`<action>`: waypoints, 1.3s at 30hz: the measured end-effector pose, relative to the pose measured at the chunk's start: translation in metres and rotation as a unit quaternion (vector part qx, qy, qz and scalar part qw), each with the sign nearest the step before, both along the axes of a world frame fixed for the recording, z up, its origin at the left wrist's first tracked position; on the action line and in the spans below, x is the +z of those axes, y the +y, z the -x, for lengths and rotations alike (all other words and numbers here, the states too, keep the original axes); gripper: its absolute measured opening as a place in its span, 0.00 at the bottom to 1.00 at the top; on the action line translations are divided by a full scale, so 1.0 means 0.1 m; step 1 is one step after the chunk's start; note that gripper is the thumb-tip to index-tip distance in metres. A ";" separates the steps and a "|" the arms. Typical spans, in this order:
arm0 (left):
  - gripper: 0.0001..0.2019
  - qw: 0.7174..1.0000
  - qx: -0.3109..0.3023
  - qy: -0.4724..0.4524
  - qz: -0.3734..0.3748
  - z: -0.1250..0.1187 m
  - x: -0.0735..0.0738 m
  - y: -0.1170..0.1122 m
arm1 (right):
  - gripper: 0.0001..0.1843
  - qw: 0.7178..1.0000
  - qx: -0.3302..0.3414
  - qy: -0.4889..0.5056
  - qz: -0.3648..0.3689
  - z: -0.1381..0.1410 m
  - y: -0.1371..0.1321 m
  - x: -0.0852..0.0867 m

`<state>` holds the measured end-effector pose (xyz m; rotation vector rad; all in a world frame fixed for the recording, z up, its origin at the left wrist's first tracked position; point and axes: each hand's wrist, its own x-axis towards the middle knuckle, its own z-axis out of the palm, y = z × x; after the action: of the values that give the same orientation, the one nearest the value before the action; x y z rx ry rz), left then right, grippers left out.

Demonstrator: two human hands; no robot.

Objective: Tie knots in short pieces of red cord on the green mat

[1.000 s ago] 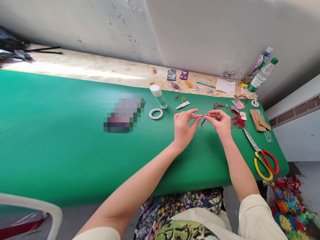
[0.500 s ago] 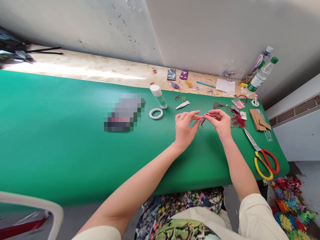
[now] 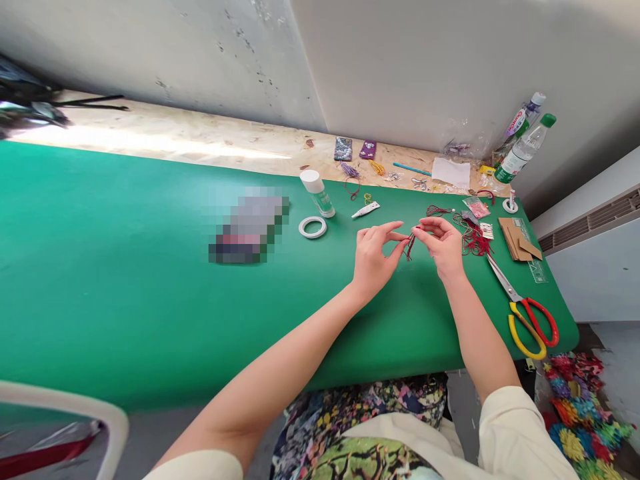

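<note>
Dark red cord is up between the person's two hands, over the green table cover, loose ends hanging below the fingertips. Left hand: thumb and a finger nipped together on the cord, another finger lifted above. Right hand: thumb and fingertips pinched narrow at the cord's upper end, only a slight gap from the left. Too small from where I stand to make out any knot. Just beyond the right hand, a tangle of red cords; near it, scissors with one red and one yellow handle loop, then brown cardboard pieces. Beyond the left hand, a small white tube, a white-capped glue stick standing, a white tape roll flat just in front of it. Further left, a pixelated item, can't tell what. Back along the wooden board, two tassels, purple and yellow, white paper, and a green-capped bottle upright.
</note>
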<state>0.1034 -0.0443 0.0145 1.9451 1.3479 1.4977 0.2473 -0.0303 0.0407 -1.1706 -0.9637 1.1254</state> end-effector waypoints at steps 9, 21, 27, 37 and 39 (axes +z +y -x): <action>0.08 0.975 -0.095 0.112 0.167 0.00 -0.01 0.05 | 0.21 0.997 -0.055 0.043 0.007 -0.07 0.00 0.10; 0.19 0.898 -0.274 -0.188 0.288 0.14 0.18 0.15 | 0.21 1.000 0.020 0.024 0.000 -0.02 -0.01 0.01; 0.19 0.916 -0.235 -0.109 0.308 0.02 0.15 0.05 | 0.20 0.999 0.024 0.020 -0.008 0.02 -0.02 0.01; 0.20 0.920 -0.235 -0.055 0.308 -0.04 0.12 -0.01 | 0.19 0.995 -0.091 0.013 -0.040 -0.10 0.06 0.00; 0.20 0.921 -0.241 -0.036 0.303 -0.05 0.13 -0.03 | 0.20 0.992 -0.114 0.023 -0.041 -0.15 0.08 0.02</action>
<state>0.1085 -0.0474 0.0274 1.6271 1.0259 0.7847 0.2622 -0.0223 0.0426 -1.1509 -0.8111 0.9172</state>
